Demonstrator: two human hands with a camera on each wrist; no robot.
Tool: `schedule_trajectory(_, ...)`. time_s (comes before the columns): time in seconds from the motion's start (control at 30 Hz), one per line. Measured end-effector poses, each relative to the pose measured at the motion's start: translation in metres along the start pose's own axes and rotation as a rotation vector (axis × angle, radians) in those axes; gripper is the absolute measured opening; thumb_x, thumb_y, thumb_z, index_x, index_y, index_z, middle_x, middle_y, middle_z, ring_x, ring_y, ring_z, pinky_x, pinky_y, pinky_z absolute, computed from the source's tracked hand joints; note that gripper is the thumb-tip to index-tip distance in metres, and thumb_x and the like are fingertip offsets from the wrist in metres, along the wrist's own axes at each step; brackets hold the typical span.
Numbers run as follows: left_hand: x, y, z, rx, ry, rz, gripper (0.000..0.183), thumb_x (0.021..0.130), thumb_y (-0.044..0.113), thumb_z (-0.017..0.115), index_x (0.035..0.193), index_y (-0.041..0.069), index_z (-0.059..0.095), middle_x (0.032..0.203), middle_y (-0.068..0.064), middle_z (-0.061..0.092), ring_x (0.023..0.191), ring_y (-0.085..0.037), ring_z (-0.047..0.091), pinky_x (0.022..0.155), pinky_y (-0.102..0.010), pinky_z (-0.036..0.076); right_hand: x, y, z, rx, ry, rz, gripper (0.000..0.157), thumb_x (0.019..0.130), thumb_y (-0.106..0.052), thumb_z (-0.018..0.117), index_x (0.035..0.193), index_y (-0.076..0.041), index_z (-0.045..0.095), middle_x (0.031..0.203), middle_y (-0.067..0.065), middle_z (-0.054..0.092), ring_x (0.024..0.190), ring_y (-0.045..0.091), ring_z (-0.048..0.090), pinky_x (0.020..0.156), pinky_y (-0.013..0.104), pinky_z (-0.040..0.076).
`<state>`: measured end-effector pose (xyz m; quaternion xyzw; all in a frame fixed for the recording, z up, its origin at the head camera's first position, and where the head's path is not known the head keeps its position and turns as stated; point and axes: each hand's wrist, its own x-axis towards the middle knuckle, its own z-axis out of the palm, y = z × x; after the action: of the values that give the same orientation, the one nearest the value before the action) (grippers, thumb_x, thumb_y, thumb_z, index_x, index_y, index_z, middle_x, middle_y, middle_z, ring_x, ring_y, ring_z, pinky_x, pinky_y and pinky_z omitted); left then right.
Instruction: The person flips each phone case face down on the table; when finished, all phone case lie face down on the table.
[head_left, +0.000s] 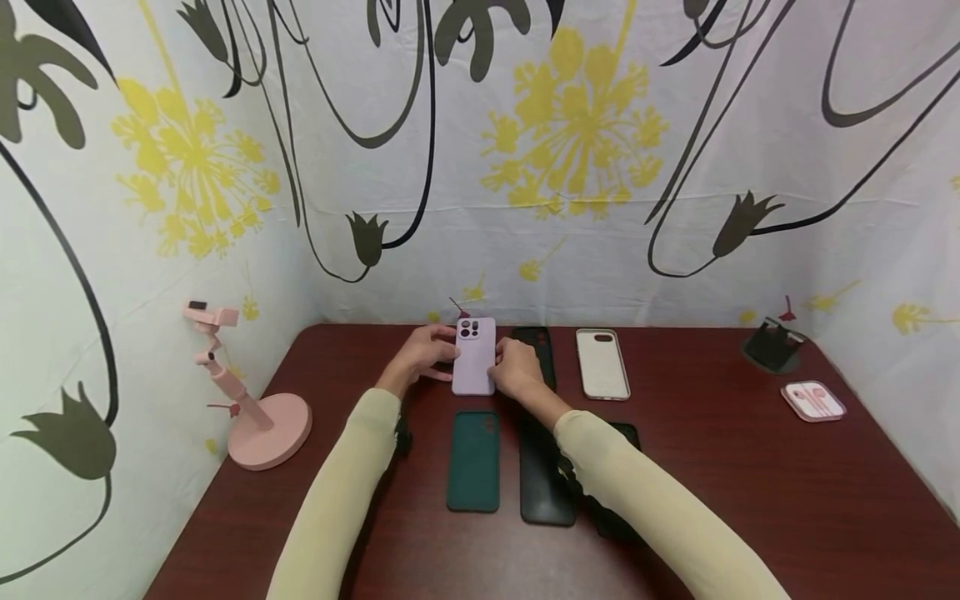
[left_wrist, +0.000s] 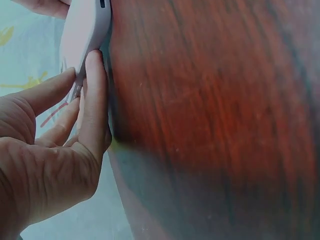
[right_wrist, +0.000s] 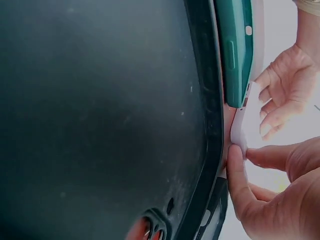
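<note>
Held 1 lilac phone case (head_left: 474,367) between 2 hands near the far edge of the dark red table (head_left: 750,500). Pinched its left side with thumb and fingers of the left hand (head_left: 423,354), and its right side, towards the lower corner, with thumb and forefinger of the right hand (head_left: 517,367). Faced its back, with a camera area at the upper left, towards the head camera. Could not tell whether resting on the table or lifted a little.

Had 1 teal case (head_left: 473,461) lying flat just nearer than the lilac phone case. Had 1 black case (head_left: 543,340) beyond the right hand, partly hidden by it, and another black case (head_left: 546,487) nearer, below the right wrist. Saw 1 dark case (head_left: 630,433) mostly covered by the right sleeve (head_left: 660,517). Saw also 1 cream case (head_left: 603,367) to the right of the right hand, near the far edge.

Noticed 1 pink stand (head_left: 258,425) at the table's left side, well apart from the left hand, and at the far right 1 dark green object (head_left: 775,346) near 1 small pink-and-white item (head_left: 813,402).
</note>
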<state>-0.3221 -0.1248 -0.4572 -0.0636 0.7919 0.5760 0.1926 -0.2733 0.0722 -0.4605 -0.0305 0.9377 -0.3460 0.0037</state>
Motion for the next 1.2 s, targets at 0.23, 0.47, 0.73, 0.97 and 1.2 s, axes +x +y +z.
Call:
schedule_trajectory(0.23, 0.0, -0.001, 0.001, 0.058, 0.001, 0.029, 0.043, 0.1, 0.009, 0.072, 0.141, 0.005, 0.061, 0.126, -0.021, 0.07, 0.108, -0.029, 0.073, 0.074, -0.041, 0.07, 0.0, -0.001, 0.004, -0.019, -0.017, -0.013, 0.024, 0.089, 0.001, 0.066, 0.07, -0.007, 0.052, 0.056, -0.001, 0.042, 0.052, 0.015, 0.04, 0.048, 0.026, 0.03)
schedule_trajectory(0.47, -0.005, -0.003, 0.002, 0.097, 0.044, 0.041, 0.038, 0.099, 0.009, 0.073, 0.136, 0.003, 0.063, 0.12, -0.019, 0.07, 0.102, -0.027, 0.074, 0.072, -0.039, 0.069, -0.002, 0.001, 0.003, 0.048, -0.051, -0.02, 0.005, 0.089, -0.001, 0.069, 0.092, 0.002, 0.068, 0.068, 0.003, 0.057, 0.054, 0.013, 0.054, 0.048, 0.023, 0.042)
schedule_trajectory(0.73, -0.005, 0.006, 0.004, 0.104, 0.079, 0.033, 0.038, 0.1, 0.016, 0.074, 0.134, 0.003, 0.064, 0.12, -0.019, 0.068, 0.108, -0.028, 0.071, 0.081, -0.042, 0.069, -0.002, 0.016, -0.015, 0.451, -0.186, 0.082, 0.045, 0.097, -0.007, 0.073, 0.139, 0.005, 0.059, 0.117, 0.023, 0.072, 0.087, 0.031, 0.08, 0.074, 0.039, 0.069)
schedule_trajectory(0.97, -0.006, 0.023, 0.019, 0.049, 0.039, 0.096, 0.039, 0.103, 0.027, 0.071, 0.135, 0.006, 0.063, 0.135, -0.016, 0.069, 0.125, -0.03, 0.068, 0.1, -0.046, 0.063, -0.002, 0.04, -0.038, 0.489, -0.168, 0.01, 0.047, 0.103, -0.015, 0.068, 0.146, 0.002, 0.055, 0.122, 0.023, 0.072, 0.101, 0.037, 0.077, 0.084, 0.045, 0.068)
schedule_trajectory(1.2, -0.011, 0.036, 0.039, -0.182, -0.162, 0.095, 0.055, 0.11, 0.037, 0.058, 0.153, 0.005, 0.047, 0.154, -0.024, 0.054, 0.139, -0.038, 0.061, 0.111, -0.053, 0.057, 0.0, 0.059, -0.051, 0.409, -0.068, 0.004, 0.046, 0.105, -0.02, 0.065, 0.144, 0.003, 0.056, 0.125, 0.024, 0.072, 0.107, 0.039, 0.075, 0.087, 0.046, 0.067)
